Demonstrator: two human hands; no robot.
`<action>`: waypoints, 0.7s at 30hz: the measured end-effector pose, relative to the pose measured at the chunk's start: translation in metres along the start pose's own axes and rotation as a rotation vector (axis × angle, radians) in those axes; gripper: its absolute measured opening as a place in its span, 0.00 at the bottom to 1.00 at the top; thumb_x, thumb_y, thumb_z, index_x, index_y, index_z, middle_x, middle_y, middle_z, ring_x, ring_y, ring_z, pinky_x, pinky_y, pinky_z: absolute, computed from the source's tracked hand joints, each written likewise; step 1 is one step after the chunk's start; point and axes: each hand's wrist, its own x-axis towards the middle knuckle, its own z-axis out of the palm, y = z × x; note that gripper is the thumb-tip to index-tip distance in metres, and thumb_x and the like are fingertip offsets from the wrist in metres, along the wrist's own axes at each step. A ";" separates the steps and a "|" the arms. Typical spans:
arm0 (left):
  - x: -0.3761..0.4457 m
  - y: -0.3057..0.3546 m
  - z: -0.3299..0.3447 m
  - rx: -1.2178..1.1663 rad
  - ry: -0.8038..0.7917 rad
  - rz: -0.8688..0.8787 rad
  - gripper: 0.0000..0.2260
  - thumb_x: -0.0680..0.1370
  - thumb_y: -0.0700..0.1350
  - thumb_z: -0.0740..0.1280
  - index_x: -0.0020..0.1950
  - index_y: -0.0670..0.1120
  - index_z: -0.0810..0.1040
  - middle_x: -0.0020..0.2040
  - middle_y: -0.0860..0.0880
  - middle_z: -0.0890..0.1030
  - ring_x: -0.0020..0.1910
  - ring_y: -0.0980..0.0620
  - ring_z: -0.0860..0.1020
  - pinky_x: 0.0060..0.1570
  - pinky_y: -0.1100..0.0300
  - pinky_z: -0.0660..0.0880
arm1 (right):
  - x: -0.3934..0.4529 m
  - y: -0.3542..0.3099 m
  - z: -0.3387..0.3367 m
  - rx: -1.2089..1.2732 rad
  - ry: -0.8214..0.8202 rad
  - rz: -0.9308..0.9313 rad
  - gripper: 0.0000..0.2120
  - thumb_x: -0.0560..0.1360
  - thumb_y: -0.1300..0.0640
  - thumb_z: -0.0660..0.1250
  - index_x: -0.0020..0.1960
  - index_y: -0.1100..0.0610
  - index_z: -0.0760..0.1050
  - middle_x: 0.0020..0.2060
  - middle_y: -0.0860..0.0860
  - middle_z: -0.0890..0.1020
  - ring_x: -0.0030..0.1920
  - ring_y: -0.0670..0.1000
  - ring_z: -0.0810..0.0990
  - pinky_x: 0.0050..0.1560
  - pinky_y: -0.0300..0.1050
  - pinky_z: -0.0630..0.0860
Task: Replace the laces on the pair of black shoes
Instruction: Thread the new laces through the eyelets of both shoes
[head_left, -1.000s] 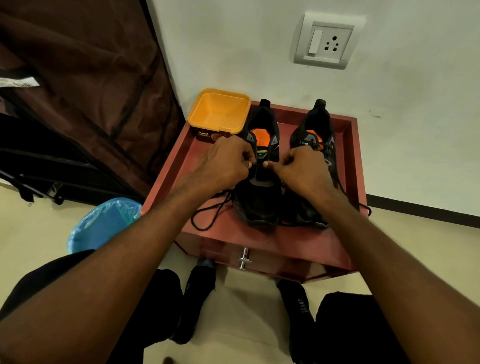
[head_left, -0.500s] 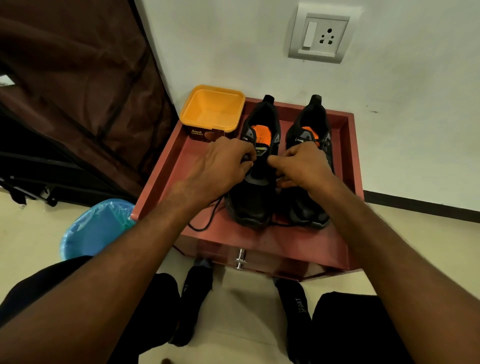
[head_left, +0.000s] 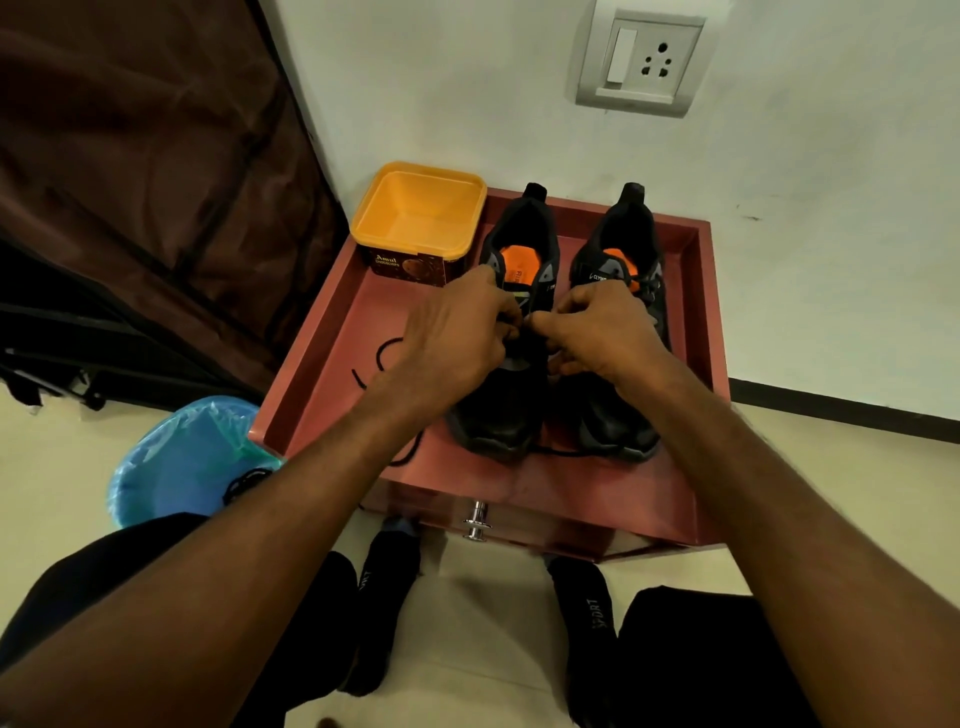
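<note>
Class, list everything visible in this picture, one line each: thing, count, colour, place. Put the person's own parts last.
Shoes: two, black with orange insoles, side by side on the tray.
Lace: one, black, loose on the tray left of the shoes.
Tray: one, reddish-brown, top of a drawer unit against the wall.
Tub: one, yellow, open, tray's far left corner.
Drawer knob: one, silver, unit's front.
Bin: one, blue liner, floor at left.
Wall socket: one, grey-white, on the wall above.
Socks: two, black, on the floor.
Left hand: grip on the lace at the left shoe.
Right hand: likewise.
</note>
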 end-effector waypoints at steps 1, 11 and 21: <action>0.000 0.002 0.002 -0.040 0.008 -0.042 0.05 0.80 0.43 0.71 0.53 0.50 0.86 0.49 0.54 0.69 0.47 0.49 0.75 0.35 0.57 0.66 | 0.001 0.000 -0.001 -0.001 -0.009 0.001 0.13 0.75 0.50 0.77 0.47 0.60 0.81 0.39 0.56 0.86 0.34 0.55 0.87 0.44 0.58 0.86; -0.001 0.006 0.011 -0.189 0.079 -0.220 0.07 0.75 0.40 0.74 0.39 0.51 0.86 0.36 0.53 0.81 0.38 0.52 0.81 0.31 0.60 0.66 | -0.002 0.001 -0.005 0.061 -0.037 0.023 0.13 0.74 0.51 0.77 0.47 0.61 0.82 0.39 0.56 0.86 0.36 0.54 0.88 0.46 0.57 0.86; -0.010 0.019 0.007 0.041 0.097 -0.282 0.07 0.79 0.54 0.72 0.54 0.54 0.85 0.57 0.49 0.72 0.62 0.45 0.69 0.55 0.48 0.71 | -0.005 0.003 -0.004 0.077 -0.028 0.022 0.13 0.76 0.49 0.77 0.47 0.59 0.83 0.40 0.54 0.87 0.38 0.53 0.88 0.47 0.56 0.86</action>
